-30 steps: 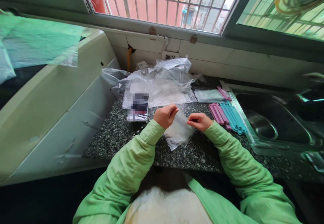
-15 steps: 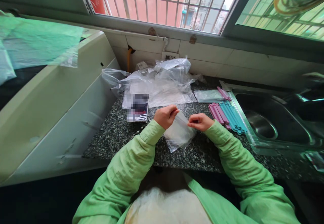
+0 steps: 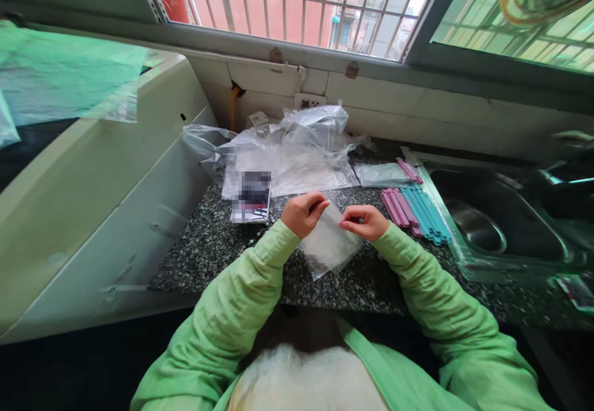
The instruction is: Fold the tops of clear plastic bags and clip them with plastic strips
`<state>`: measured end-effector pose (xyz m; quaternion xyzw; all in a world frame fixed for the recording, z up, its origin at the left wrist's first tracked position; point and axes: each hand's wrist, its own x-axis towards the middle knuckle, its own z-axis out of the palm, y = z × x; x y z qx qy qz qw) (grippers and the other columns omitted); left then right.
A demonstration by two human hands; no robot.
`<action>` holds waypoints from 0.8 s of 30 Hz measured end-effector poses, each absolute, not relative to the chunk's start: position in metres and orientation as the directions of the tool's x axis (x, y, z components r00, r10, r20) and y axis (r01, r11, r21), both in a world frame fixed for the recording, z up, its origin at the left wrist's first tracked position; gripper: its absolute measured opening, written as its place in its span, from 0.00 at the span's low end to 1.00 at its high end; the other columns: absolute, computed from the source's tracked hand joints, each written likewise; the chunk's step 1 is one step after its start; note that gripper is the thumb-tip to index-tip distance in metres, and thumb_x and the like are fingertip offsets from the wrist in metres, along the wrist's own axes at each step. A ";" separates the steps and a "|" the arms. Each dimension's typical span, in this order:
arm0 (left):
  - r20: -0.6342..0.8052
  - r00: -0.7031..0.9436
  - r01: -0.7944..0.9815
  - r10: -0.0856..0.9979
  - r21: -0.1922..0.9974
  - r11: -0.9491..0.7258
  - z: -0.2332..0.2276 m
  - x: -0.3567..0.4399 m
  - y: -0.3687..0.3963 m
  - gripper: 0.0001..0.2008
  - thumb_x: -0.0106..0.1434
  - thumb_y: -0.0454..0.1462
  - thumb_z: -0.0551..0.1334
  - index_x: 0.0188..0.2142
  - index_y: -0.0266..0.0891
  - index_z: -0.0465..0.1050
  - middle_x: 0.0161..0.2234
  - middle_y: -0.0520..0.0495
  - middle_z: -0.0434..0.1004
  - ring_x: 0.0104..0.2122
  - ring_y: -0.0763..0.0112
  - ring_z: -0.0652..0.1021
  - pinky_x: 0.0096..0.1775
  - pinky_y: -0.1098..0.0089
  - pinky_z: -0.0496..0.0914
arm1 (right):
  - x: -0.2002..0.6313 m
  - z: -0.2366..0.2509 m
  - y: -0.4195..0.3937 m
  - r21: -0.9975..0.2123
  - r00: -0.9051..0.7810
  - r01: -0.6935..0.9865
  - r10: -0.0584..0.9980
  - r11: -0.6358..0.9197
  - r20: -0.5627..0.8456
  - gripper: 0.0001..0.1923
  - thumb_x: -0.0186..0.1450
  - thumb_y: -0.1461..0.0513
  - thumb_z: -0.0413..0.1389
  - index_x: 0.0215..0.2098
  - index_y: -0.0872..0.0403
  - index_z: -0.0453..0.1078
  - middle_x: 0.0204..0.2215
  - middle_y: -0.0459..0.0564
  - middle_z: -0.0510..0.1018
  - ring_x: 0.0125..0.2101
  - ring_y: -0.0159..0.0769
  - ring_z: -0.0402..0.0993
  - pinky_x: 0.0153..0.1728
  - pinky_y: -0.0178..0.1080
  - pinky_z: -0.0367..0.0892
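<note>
Both arms, in light green sleeves, reach forward and bend inward so the hands meet close together above the small clear plastic bag (image 3: 330, 247). The left hand (image 3: 302, 213) is curled into a loose fist, thumb and fingers pinching the bag's upper left edge. The right hand (image 3: 365, 221) pinches the upper right edge, fingers folded.

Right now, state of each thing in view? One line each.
left hand: shut on small clear bag, pinching its top edge
right hand: shut on small clear bag, pinching its top edge
small clear bag: held up by both hands, hanging over the counter
pink and blue sticks: lying side by side beside the sink
plastic bag heap: crumpled, against the wall
</note>
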<state>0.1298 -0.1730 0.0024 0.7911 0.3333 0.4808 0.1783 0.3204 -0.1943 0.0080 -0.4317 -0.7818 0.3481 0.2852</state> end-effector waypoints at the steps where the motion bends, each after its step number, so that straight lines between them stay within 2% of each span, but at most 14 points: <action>1: 0.644 0.316 0.358 0.696 0.599 -0.716 0.002 0.130 -0.173 0.09 0.59 0.38 0.55 0.24 0.36 0.66 0.18 0.54 0.65 0.18 0.80 0.64 0.21 0.78 0.59 | 0.320 0.007 -0.194 -0.783 -0.469 0.477 0.869 0.400 0.159 0.15 0.55 0.54 0.53 0.20 0.58 0.65 0.15 0.43 0.64 0.17 0.23 0.54 0.19 0.30 0.54; 9: 0.641 0.326 0.391 0.695 0.578 -0.717 0.001 0.130 -0.172 0.10 0.59 0.38 0.54 0.24 0.36 0.66 0.18 0.52 0.66 0.19 0.79 0.65 0.23 0.77 0.60 | 0.320 0.006 -0.195 -0.763 -0.489 0.472 0.851 0.442 0.190 0.13 0.56 0.58 0.53 0.19 0.58 0.65 0.15 0.43 0.64 0.17 0.23 0.55 0.19 0.29 0.54; 17: 0.604 0.350 0.430 0.716 0.576 -0.695 -0.003 0.131 -0.172 0.11 0.59 0.39 0.53 0.25 0.37 0.67 0.19 0.52 0.67 0.19 0.78 0.66 0.23 0.77 0.60 | 0.320 0.001 -0.192 -0.744 -0.481 0.504 0.858 0.439 0.181 0.13 0.56 0.58 0.53 0.18 0.58 0.64 0.14 0.42 0.63 0.17 0.23 0.55 0.19 0.29 0.54; 24: 0.601 0.360 0.447 0.713 0.560 -0.698 -0.005 0.132 -0.171 0.11 0.59 0.39 0.53 0.25 0.37 0.67 0.19 0.51 0.67 0.19 0.77 0.66 0.24 0.76 0.61 | 0.323 -0.004 -0.190 -0.701 -0.521 0.508 0.826 0.501 0.214 0.13 0.56 0.59 0.52 0.19 0.58 0.65 0.15 0.43 0.63 0.17 0.23 0.55 0.19 0.29 0.54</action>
